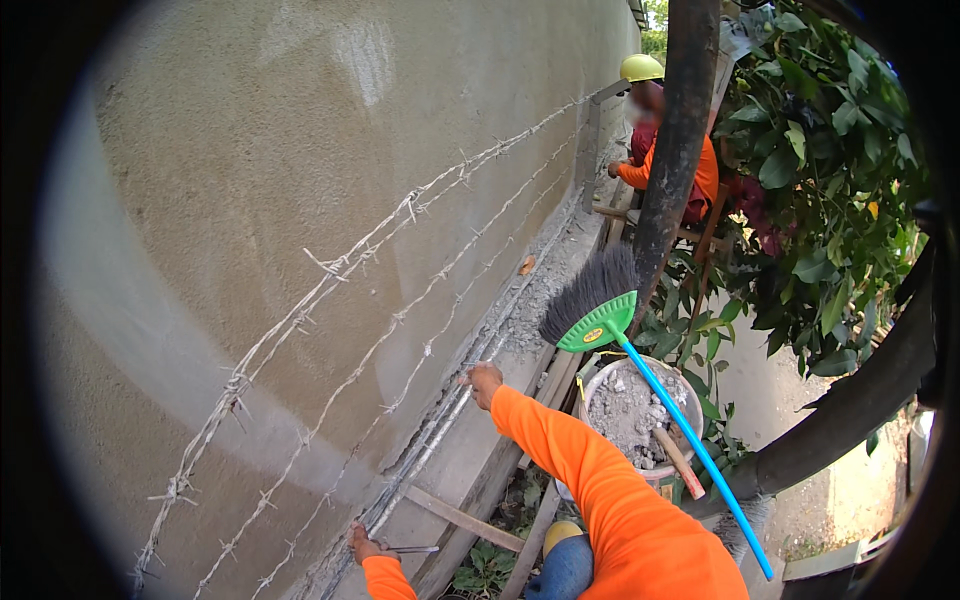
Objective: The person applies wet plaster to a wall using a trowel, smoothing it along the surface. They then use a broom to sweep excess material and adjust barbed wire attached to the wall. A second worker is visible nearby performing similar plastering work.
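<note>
My left hand (360, 543) is low at the foot of the plastered wall (300, 180), closed on a thin metal tool (412, 549) that lies flat over the concrete ledge (470, 440). Further along, my right hand (483, 382) reaches out in an orange sleeve and rests on the same ledge with nothing in it. Just past it, loose grey mortar crumbs (530, 310) lie on the ledge. Strands of barbed wire (400, 215) run along the wall above both hands.
A broom with a green head (598, 322) and blue handle leans over a bucket of grey mortar (632, 408), which holds a wooden-handled tool (678, 462). A dark tree trunk (675, 130), leafy branches (830, 150) and wooden planks (465, 518) crowd the right. Another person in a yellow helmet (641, 68) works further along.
</note>
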Available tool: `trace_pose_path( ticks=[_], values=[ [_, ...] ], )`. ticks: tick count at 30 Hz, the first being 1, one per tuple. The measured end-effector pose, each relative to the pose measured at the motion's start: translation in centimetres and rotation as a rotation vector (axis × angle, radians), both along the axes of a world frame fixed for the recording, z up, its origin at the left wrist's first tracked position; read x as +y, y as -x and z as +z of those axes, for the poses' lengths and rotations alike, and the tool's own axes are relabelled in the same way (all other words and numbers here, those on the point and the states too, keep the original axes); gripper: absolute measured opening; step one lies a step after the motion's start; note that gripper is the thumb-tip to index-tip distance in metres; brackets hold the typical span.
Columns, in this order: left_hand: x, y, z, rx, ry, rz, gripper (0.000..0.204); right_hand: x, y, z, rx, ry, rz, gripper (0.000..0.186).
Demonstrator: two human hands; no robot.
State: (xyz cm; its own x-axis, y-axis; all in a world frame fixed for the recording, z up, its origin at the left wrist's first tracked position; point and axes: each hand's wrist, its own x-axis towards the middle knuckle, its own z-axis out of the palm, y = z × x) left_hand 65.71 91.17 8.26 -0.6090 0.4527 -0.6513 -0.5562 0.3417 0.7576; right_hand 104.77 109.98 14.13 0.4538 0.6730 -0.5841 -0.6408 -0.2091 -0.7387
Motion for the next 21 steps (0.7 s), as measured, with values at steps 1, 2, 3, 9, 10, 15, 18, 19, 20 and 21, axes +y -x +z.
trace_pose_path(
  ticks=[1, 2, 3, 9, 10, 15, 18, 19, 20, 21],
  values=[
    [0.0, -0.1, 0.1, 0.014, 0.013, 0.002, 0.023, 0.1, 0.0, -0.2, -0.002, -0.006, -0.002, 0.028],
    [0.0, -0.1, 0.2, -0.020, 0.008, 0.001, 0.023, 0.2, -0.1, -0.5, -0.015, 0.003, 0.016, 0.024],
    [0.0, -0.1, 0.2, -0.032, 0.008, -0.002, 0.023, 0.4, -0.1, -0.7, -0.029, 0.012, 0.035, 0.021],
    [-0.1, 0.9, -1.5, -0.057, 0.004, -0.087, 0.021, 0.8, -0.5, -1.9, -0.022, -0.032, 0.073, 0.019],
    [-0.1, 1.2, -2.0, -0.040, 0.027, -0.112, 0.027, 0.7, -0.5, -1.8, -0.014, 0.002, 0.054, 0.019],
    [0.2, 2.2, -4.1, -0.063, 0.043, -0.138, 0.025, 0.3, -0.5, -1.1, -0.072, 0.009, 0.068, 0.023],
    [0.2, 2.2, -4.2, -0.061, 0.031, -0.134, 0.026, 0.4, -0.5, -1.2, -0.041, -0.003, 0.072, 0.025],
    [0.2, 2.1, -4.0, -0.052, 0.039, -0.111, 0.027, 0.5, -0.5, -1.4, -0.024, -0.003, 0.072, 0.028],
    [0.2, 2.0, -3.7, -0.063, 0.023, -0.121, 0.028, 0.6, -0.5, -1.6, -0.008, -0.005, 0.061, 0.028],
    [0.1, 1.8, -3.3, -0.064, 0.024, -0.113, 0.029, 0.8, -0.5, -1.8, 0.007, -0.007, 0.049, 0.029]
  ],
)
